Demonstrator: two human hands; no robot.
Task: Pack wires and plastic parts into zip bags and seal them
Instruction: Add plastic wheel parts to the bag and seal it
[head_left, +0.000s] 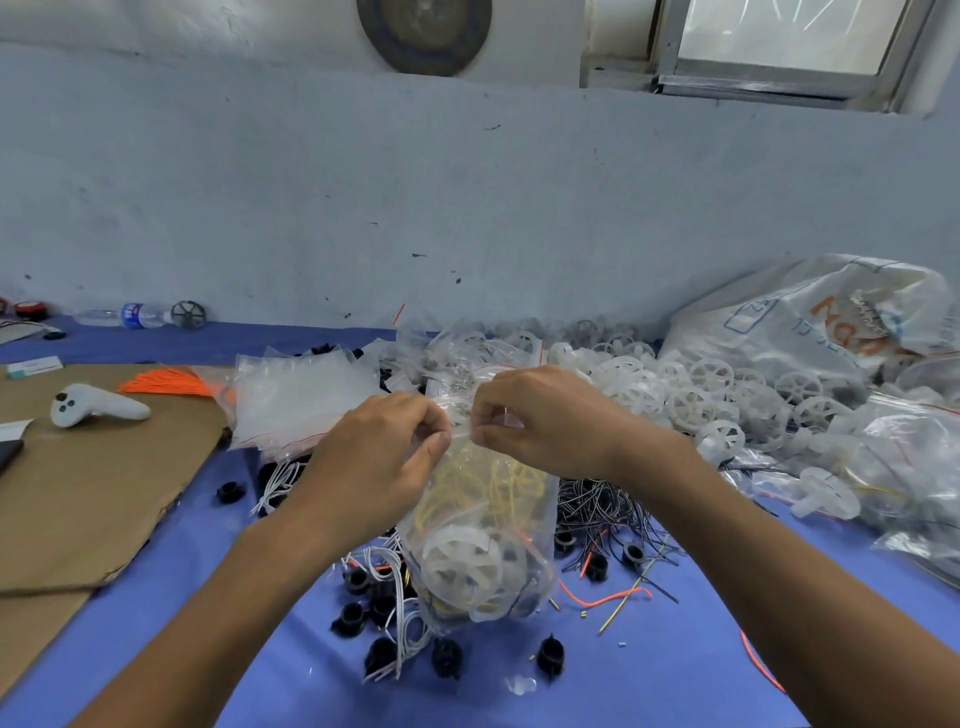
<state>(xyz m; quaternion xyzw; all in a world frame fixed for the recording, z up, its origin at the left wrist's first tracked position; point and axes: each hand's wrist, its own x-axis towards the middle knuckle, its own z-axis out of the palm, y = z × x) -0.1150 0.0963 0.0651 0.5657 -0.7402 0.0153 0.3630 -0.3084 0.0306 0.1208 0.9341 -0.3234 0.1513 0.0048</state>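
at the centre of the frame, the left hand (387, 441) and the right hand (540, 421) meet at the top edge of a clear zip bag (483, 545), each one pinching the bag's mouth between thumb and curled fingers, the fingertips of the two hands almost touching. the bag hangs down from this grip toward the lower centre, over the blue table cover (649, 670). inside it show a white plastic wheel (460, 566) near the bottom and a loose tangle of yellow wires (498, 483) above.

around the bag's base, black plastic parts (447, 657) and white wires (400, 623) lie scattered on the cover. just right of the bag lies a bunch of black wires (602, 504), with a stray orange wire (597, 603) lower right of it. left of the hands lies a stack of empty zip bags (296, 400), and an orange wire bundle (166, 384) beyond it rests on brown cardboard (78, 493) beside a white controller (96, 405). a heap of white wheels (701, 384) fills the right middle, with a large white sack (810, 317) behind it in the upper right. a water bottle (124, 315) lies at far left against the wall.
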